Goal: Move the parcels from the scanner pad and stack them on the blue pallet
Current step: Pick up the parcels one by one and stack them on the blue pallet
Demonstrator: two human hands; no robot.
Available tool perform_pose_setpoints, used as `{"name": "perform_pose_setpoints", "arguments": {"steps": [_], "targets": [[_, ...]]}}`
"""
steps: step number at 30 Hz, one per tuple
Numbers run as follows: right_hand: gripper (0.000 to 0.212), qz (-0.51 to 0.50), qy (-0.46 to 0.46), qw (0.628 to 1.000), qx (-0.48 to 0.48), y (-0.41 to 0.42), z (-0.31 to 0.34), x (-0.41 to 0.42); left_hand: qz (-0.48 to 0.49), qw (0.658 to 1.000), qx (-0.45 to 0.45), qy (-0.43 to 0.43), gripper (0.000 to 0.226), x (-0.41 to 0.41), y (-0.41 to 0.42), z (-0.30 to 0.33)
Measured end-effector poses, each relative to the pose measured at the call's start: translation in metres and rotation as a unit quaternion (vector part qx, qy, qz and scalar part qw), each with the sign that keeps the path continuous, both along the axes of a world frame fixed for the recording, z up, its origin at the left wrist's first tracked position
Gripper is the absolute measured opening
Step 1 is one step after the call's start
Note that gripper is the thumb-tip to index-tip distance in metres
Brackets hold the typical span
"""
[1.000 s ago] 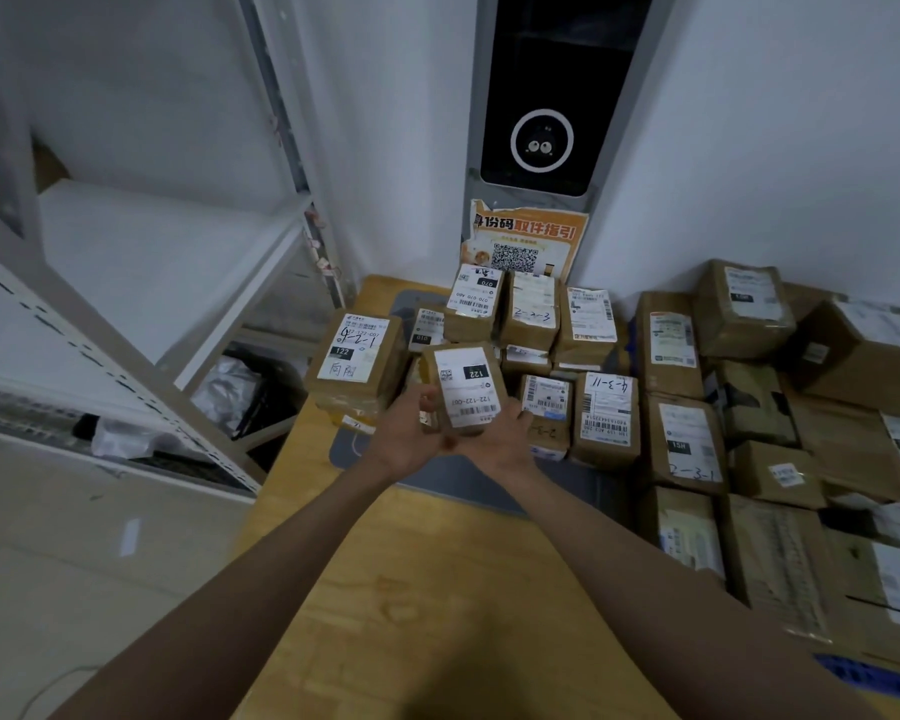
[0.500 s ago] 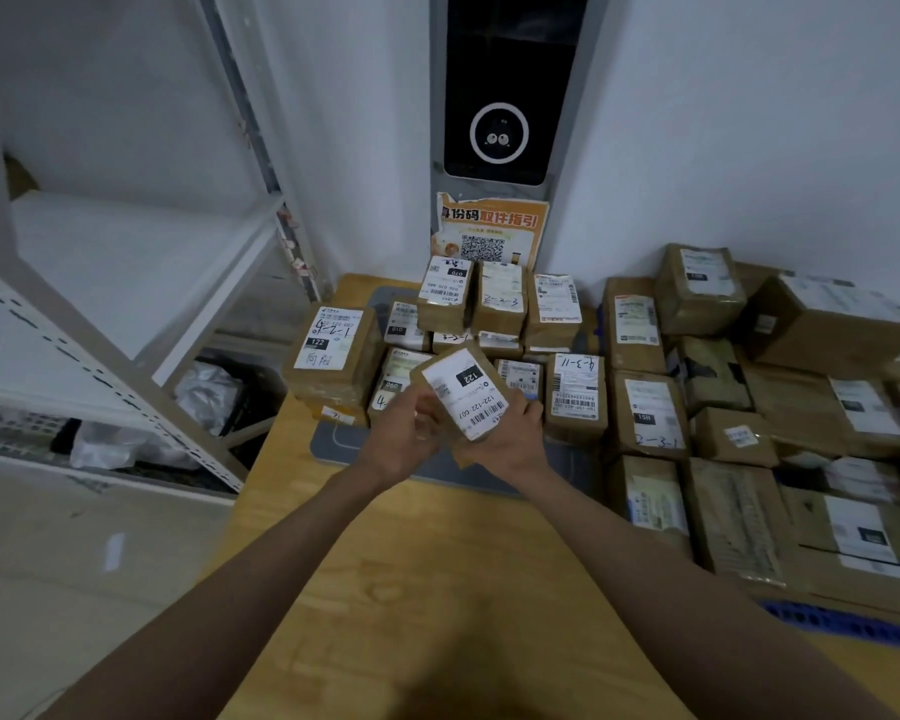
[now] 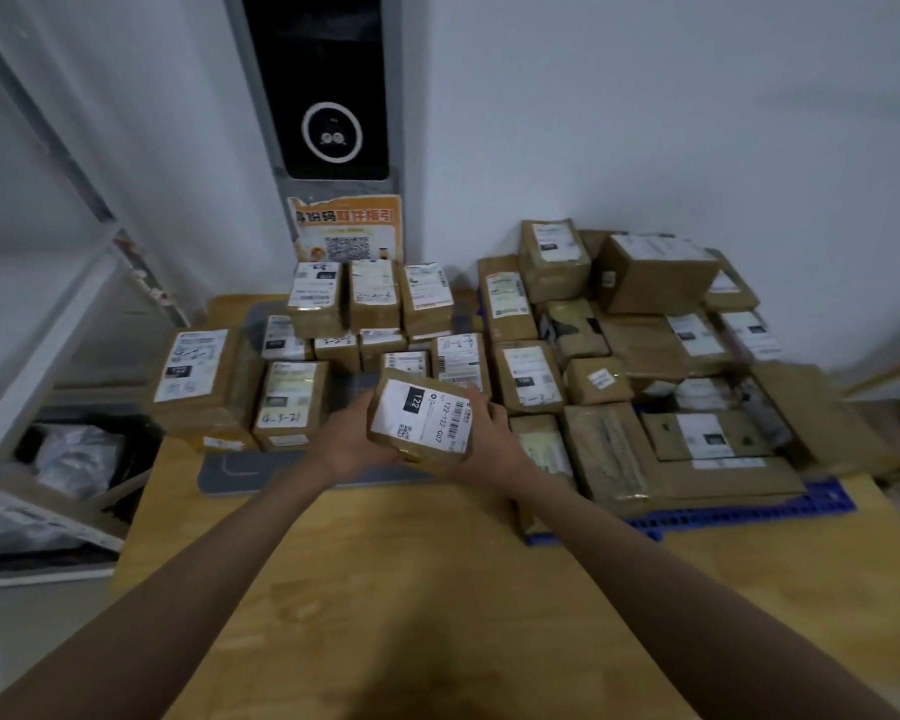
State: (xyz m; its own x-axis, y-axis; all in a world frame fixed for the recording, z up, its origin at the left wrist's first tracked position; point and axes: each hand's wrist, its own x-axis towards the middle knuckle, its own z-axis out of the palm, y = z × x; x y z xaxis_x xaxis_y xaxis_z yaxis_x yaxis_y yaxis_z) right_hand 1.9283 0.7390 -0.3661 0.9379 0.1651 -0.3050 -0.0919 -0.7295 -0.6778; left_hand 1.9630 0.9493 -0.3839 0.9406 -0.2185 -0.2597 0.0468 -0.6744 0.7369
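Tilted further rightward, the parcel sits clamped between left hand and right hand, seemingly above the scanner pad.

Wooden table carries scanner pad (grey) and blue pallet.

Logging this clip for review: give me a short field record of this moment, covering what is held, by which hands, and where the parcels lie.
held item: parcel labelled 122
left hand: grips its left side
right hand: grips its right side
scanner pad: grey, many parcels on it
blue pallet: right of pad, piled with parcels
surface: wooden table
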Motion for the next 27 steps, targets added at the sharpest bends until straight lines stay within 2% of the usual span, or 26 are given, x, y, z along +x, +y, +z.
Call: {"name": "perform_pose_setpoints", "arguments": {"steps": [3,5,10,16,18,23,27], "targets": [[0.137,-0.060,-0.002,0.997,0.044,-0.021,0.004,-0.005,-0.008,1.000,-0.019,-0.010,0.093,0.004,-0.022,0.002],[0.136,-0.091,-0.008,0.994,0.064,-0.035,0.006,-0.007,-0.011,1.000,-0.026,-0.010,0.093,0.008,-0.035,0.002],[0.098,-0.128,-0.045,0.984,0.114,-0.066,0.010,0.003,-0.002,0.999,-0.039,-0.023,0.092,0.014,-0.063,0.005],[0.074,-0.121,-0.051,0.986,0.098,-0.106,0.007,0.032,0.037,0.997,-0.060,-0.019,0.089,0.026,-0.101,0.003],[0.072,-0.127,-0.037,0.986,0.097,-0.120,0.004,0.042,0.047,0.996,-0.065,-0.024,0.086,0.032,-0.117,0.004],[0.085,-0.144,-0.013,0.986,0.088,-0.156,0.004,0.073,0.056,0.996,-0.055,-0.048,0.079,0.058,-0.154,0.009],[0.070,-0.139,-0.024,0.986,0.088,-0.180,0.006,0.102,0.057,0.994,-0.064,-0.061,0.073,0.085,-0.182,0.012]]}}
